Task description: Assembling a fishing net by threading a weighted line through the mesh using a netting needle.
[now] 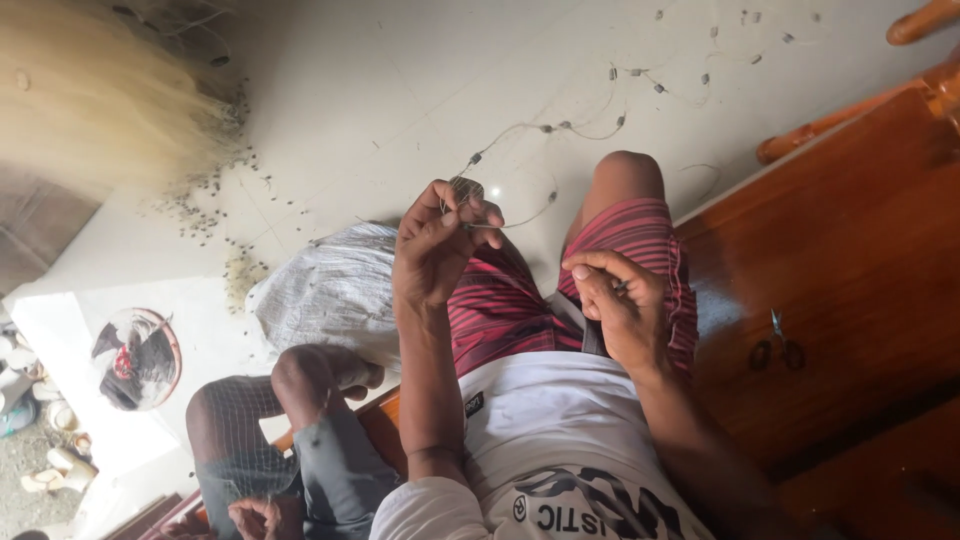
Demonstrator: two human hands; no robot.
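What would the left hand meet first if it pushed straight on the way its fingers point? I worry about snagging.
Probably the weighted line its fingertips already pinch; beyond the left hand only pale floor shows, though depth is unclear.

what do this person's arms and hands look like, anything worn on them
Both arms are bare from the white short sleeves down. The left hand and right hand wear no gloves, and no rings, watch or bands are visible. The fingernails look short.

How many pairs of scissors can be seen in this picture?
1: a small pair of metal scissors lies on the brown wooden bench, beyond the right hand. Others may be hidden.
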